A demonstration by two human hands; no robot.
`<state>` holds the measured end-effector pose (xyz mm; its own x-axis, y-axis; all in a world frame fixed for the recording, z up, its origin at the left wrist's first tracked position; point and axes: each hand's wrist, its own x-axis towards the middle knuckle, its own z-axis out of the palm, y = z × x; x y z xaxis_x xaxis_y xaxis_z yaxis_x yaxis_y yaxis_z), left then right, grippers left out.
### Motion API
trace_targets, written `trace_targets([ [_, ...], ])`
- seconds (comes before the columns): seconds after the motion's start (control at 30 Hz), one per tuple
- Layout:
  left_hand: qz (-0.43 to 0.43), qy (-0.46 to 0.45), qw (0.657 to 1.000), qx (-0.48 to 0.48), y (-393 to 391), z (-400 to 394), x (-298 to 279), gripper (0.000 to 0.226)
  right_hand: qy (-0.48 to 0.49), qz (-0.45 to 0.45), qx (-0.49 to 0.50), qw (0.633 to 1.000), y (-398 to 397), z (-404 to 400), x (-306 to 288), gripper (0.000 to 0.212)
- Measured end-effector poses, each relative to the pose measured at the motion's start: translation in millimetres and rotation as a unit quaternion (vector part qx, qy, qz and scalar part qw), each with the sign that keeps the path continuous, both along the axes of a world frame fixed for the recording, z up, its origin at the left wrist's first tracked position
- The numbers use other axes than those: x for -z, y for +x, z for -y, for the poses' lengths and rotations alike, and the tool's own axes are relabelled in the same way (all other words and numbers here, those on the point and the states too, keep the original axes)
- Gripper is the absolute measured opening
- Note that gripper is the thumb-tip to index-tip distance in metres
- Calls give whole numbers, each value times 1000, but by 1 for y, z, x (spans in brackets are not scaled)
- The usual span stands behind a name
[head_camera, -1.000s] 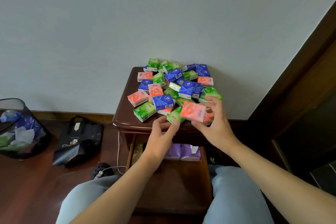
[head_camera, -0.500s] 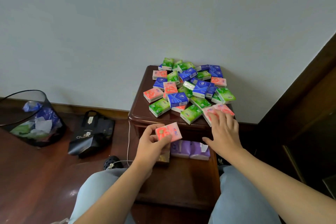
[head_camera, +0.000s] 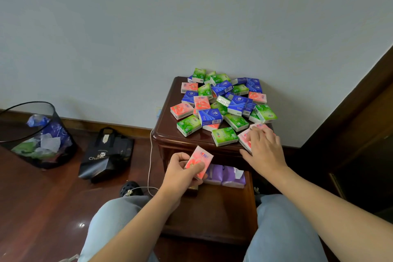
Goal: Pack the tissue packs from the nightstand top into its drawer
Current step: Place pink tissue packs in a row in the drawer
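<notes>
Tissue packs (head_camera: pixel 221 104) in green, blue and pink lie heaped across the nightstand (head_camera: pixel 168 134) top, most of them toward its back edge and right side, overlapping at all angles. From where I watch, my left hand (head_camera: pixel 182 174) is curled round one pink pack (head_camera: pixel 198 161), thumb on its near face and fingers behind it. That pack hangs in front of the nightstand's front edge, above the back of the open drawer (head_camera: pixel 223 208), its long axis tilted up and to the right with the printed face toward me. Purple packs (head_camera: pixel 226 174) lie flat in a row along the back of the drawer, just right of my left hand.

My right hand (head_camera: pixel 263 149) rests at the front right corner of the top, fingers spread and only lightly bent, pressing down on another pink pack (head_camera: pixel 244 138) that lies flat with its long axis running from the front edge back and left. A green pack (head_camera: pixel 224 136) lies just left of it near the front edge.

On the floor to the left stand a black mesh bin (head_camera: pixel 36 134) full of wrappers and a black bag (head_camera: pixel 106 153); a white cable (head_camera: pixel 150 161) hangs down the nightstand's left side. My knees flank the drawer.
</notes>
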<state>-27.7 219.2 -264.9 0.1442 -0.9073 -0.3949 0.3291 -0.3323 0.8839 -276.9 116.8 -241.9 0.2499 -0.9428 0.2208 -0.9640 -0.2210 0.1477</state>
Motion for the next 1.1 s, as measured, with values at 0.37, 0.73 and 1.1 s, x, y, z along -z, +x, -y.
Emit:
trace_targets([
  [0.37, 302, -60, 926, 216, -37, 47, -24, 43, 56, 81, 29, 995, 8, 19, -12, 40],
  [0.73, 328, -82, 907, 252, -63, 77, -20, 46, 97, 475, 80, 871, -19, 21, -25, 67],
  [1.1, 181, 16, 974, 132, 6, 31, 9, 50, 335, 609, 12, 719, 5, -26, -13, 69],
])
